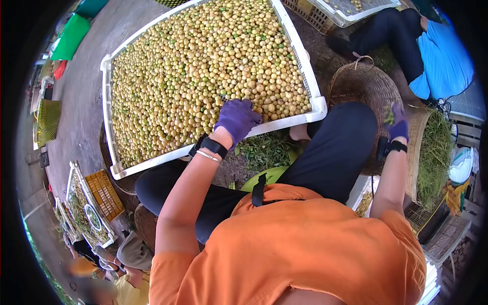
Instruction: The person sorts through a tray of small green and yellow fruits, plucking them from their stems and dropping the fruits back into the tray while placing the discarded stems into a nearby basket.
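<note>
My left hand [237, 119], in a purple glove, reaches over the near rim of a white-framed tray [269, 125]. Its fingers are curled down among many small round yellow-green fruits [203, 71]; a small dark thing shows at the fingertips, too hidden to name. Off to the right, my right hand [399, 124], also gloved in purple, is over the side of a woven basket [363, 84]. Green bits [389, 118] show at its fingers, which are slightly blurred.
Green stems [434, 147] lie heaped beside the basket at the right. A person in blue [445, 61] sits at the upper right. A yellow crate [104, 194] and another fruit tray [81, 203] are at the lower left, near other people. Leaves [264, 150] litter the ground between my legs.
</note>
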{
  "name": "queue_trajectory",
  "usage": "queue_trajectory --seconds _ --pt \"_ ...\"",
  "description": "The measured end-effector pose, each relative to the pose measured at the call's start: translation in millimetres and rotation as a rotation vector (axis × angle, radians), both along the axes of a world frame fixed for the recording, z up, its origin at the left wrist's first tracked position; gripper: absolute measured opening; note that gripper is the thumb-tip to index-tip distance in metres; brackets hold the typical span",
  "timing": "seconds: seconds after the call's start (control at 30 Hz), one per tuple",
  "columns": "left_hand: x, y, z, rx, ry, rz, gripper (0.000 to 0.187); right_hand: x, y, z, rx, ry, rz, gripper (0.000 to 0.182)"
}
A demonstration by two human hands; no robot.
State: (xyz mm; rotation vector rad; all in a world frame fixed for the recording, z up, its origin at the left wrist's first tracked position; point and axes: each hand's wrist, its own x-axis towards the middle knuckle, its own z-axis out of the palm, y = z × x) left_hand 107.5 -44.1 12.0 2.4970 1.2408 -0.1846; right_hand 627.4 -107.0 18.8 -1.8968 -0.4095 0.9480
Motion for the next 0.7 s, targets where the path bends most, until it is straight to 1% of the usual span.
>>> queue_trajectory --seconds 0.03,0.1,0.13,0.17,0.23,0.3,0.37,0.4,0.43,0.5,0.53,0.57,0.63,0.7 --pt "1 0 -3 0.027 0.036 -0.027 0.016 7 -5 -12 -0.068 -0.153 -0.006 0.055" --pt "3 4 9 0.049 0.135 -0.088 0.018 48 -19 -54 -0.199 -0.457 -0.023 0.063" --pt "5 5 16 0.055 0.184 -0.119 0.017 88 -23 -74 -0.181 -0.496 0.025 0.071" --pt "8 6 19 0.060 0.234 -0.154 0.017 80 -20 -64 -0.102 -0.487 0.056 0.067" --pt "12 6 19 0.123 0.274 -0.178 0.016 33 -1 -3 0.056 -0.469 0.114 0.058" --pt "16 8 18 0.146 0.282 -0.207 0.015 -44 21 75 0.208 -0.211 0.175 0.050" --pt "19 13 16 0.130 0.260 -0.236 0.014 -95 39 111 0.425 -0.402 0.490 0.040" --pt "20 14 11 0.171 0.197 -0.227 0.014 -132 47 133 0.498 -0.234 0.505 0.037" --pt "20 15 2 0.156 0.175 -0.158 0.014 -170 53 151 0.567 -0.063 0.518 0.034" --pt "19 17 -11 0.126 0.134 -0.021 0.014 -227 62 165 0.551 0.050 0.756 0.029" --pt "15 19 -7 0.093 0.055 0.011 0.013 -247 70 157 0.483 0.050 0.911 0.027" --pt "9 19 -10 0.043 -0.103 0.087 0.014 -265 79 143 0.410 0.049 1.065 0.025" --pt "-12 20 -18 -0.050 -0.419 0.246 0.015 -310 91 109 0.254 -0.174 1.348 0.021" --pt "-35 20 -6 0.023 -0.309 0.232 0.022 -338 104 40 0.648 -0.700 1.624 0.017"
